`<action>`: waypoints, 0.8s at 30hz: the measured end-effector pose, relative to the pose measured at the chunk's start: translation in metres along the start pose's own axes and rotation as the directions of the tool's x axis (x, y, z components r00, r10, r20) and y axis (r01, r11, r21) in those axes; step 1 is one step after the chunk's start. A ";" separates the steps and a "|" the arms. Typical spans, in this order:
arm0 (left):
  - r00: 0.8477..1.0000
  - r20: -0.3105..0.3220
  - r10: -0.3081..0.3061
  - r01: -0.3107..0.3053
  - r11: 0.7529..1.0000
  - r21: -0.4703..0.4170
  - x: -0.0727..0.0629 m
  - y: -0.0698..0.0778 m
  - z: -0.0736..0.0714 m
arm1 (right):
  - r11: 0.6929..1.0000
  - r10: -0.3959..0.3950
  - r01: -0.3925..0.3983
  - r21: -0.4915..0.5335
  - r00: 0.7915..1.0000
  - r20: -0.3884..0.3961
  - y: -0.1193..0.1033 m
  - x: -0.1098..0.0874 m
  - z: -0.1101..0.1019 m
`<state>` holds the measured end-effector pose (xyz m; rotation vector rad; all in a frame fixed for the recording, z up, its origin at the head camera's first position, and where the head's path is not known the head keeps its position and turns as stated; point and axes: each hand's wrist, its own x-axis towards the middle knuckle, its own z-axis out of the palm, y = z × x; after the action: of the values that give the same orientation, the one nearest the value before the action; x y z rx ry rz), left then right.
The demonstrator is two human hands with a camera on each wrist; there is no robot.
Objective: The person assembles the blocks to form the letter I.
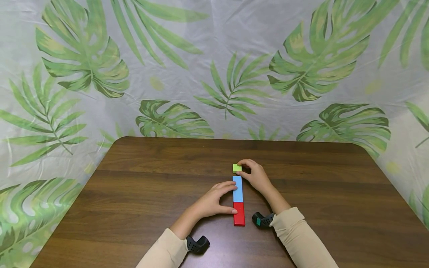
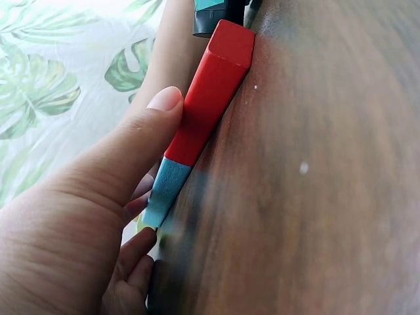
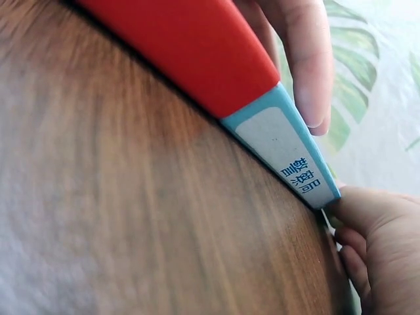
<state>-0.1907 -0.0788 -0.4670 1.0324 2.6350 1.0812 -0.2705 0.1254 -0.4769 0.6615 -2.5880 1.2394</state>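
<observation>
A red block (image 1: 239, 219) and a light blue block (image 1: 238, 195) lie end to end in a line on the table. Just beyond the blue block's far end is a small lime-green block (image 1: 236, 168), with a narrow gap between them. My left hand (image 1: 208, 203) is spread along the line's left side, thumb tip on the red block, fingertips at the blue one. My right hand (image 1: 256, 176) pinches the green block between thumb and index finger from the right. In the right wrist view, the blue block's side (image 3: 279, 144) carries a white label with blue characters.
The blocks stand on a dark brown wooden table (image 1: 134, 201) with rounded far corners. Behind it hangs a pale cloth (image 1: 234, 29) printed with green leaves. Both wrists wear black camera mounts, and the right wrist's mount (image 1: 263, 220) sits close to the red block.
</observation>
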 end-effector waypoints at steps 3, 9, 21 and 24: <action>1.000 -0.002 0.002 -0.002 1.000 -0.002 0.000 0.000 0.000 | 1.000 -0.006 0.006 0.003 1.000 -0.003 0.000 0.000 0.000; 1.000 -0.005 0.003 -0.003 1.000 -0.005 0.000 0.000 0.000 | 1.000 -0.014 0.014 -0.004 1.000 0.005 -0.001 0.000 0.000; 1.000 0.002 0.002 -0.002 1.000 -0.001 0.000 -0.001 0.000 | 1.000 -0.020 0.020 -0.006 1.000 0.011 -0.001 0.000 -0.001; 1.000 0.003 0.001 -0.001 1.000 0.000 0.000 -0.001 0.000 | 1.000 -0.013 0.013 0.001 1.000 0.015 -0.001 -0.001 -0.001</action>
<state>-0.1915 -0.0789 -0.4679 1.0351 2.6318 1.0795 -0.2695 0.1261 -0.4756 0.6889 -2.5911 1.2358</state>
